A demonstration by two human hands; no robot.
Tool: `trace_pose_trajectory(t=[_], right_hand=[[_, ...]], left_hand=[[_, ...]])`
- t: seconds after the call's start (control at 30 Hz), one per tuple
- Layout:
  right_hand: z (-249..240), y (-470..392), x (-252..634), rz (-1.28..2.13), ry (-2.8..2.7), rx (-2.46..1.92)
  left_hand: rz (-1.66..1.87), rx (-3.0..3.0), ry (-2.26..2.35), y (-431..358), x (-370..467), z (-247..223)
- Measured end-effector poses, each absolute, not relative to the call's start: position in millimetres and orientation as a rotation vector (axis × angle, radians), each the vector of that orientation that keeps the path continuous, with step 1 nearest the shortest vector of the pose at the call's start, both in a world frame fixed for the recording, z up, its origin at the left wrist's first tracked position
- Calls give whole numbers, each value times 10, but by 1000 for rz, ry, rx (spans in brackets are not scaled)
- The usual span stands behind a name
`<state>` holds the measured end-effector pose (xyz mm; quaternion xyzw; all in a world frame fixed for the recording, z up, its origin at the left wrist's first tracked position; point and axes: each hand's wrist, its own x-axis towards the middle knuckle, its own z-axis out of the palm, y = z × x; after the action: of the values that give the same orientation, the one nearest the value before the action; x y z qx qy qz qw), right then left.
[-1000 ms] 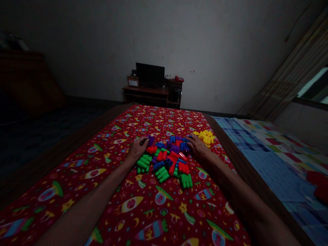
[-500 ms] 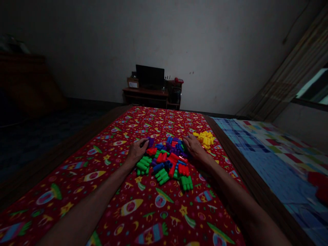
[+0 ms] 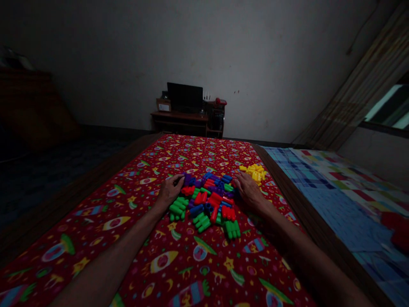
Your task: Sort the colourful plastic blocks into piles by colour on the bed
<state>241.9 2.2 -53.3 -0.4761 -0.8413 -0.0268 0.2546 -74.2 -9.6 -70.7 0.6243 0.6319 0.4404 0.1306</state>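
A pile of plastic blocks in red (image 3: 216,198), green (image 3: 202,221), blue (image 3: 196,209) and purple lies on a red patterned cloth (image 3: 159,260). At the pile's left edge my left hand (image 3: 170,190) touches a purple block (image 3: 187,179), thumb and fingers curved towards it. My right hand (image 3: 248,188) rests at the pile's right side, fingers bent down beside the blocks; whatever its fingertips hold is too small to make out. Just beyond that hand is a separate heap of yellow blocks (image 3: 256,173).
Past the cloth's far edge stands a desk (image 3: 180,117) with a monitor (image 3: 185,97), a cardboard box (image 3: 163,105) and a red telephone (image 3: 220,101). To the right lies a blue and checked bedcover (image 3: 319,196). A dark wooden cabinet (image 3: 32,106) stands at the left.
My right hand has shifted slightly to the right, away from the pile. Blue and green blocks near it lie differently. My left hand has barely moved.
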Motion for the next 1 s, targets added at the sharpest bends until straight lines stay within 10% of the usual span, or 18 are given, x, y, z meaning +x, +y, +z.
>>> trace_pose_trajectory(t=[0.67, 1.0], right_hand=[[-640, 127, 2431, 261, -2242, -1086], [-367, 930, 2548, -408, -2618, -1586]], left_hand=[[1276, 1811, 1832, -90, -756, -720], [1289, 1807, 1806, -82, -804, -739]])
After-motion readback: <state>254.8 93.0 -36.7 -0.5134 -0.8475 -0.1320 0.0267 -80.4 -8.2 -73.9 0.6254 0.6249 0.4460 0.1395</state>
